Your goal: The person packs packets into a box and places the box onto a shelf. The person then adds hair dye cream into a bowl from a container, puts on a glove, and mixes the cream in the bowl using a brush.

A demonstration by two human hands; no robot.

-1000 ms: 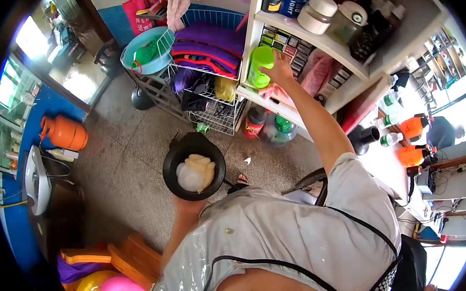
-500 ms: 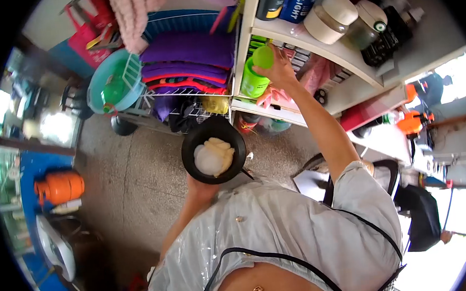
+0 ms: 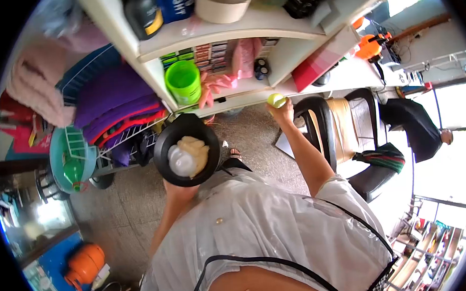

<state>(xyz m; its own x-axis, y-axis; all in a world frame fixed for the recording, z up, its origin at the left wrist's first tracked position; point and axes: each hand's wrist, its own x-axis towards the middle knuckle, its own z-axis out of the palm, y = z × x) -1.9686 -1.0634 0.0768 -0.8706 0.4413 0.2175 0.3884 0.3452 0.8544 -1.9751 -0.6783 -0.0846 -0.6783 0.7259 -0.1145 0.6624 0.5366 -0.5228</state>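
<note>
My left hand [image 3: 181,190] is closed under a black mixing bowl [image 3: 164,144], holding it in front of my body. Inside lie a pale cream-coloured paste [image 3: 195,150] and a shiny whitish, translucent mass [image 3: 180,161]. My right hand [image 3: 283,114] is out to the right, just in front of the shelf edge, its fingers around a small round light-green cup-like piece [image 3: 276,99]. A bright green tub [image 3: 183,83] stands on the shelf to the left of that hand, its round top facing me. Pink gloves [image 3: 216,86] lie beside the tub.
Bottles and a large jar [image 3: 224,3] fill the upper shelf. Folded purple towels [image 3: 115,102] sit on a wire rack at left, near a turquoise basin [image 3: 58,161]. Black chairs [image 3: 317,121] stand to the right; an orange gas cylinder [image 3: 85,265] is at lower left.
My right hand has left the green tub on the shelf and moved right and down with the light-green piece. My view has turned right; the bowl stays in my left hand.
</note>
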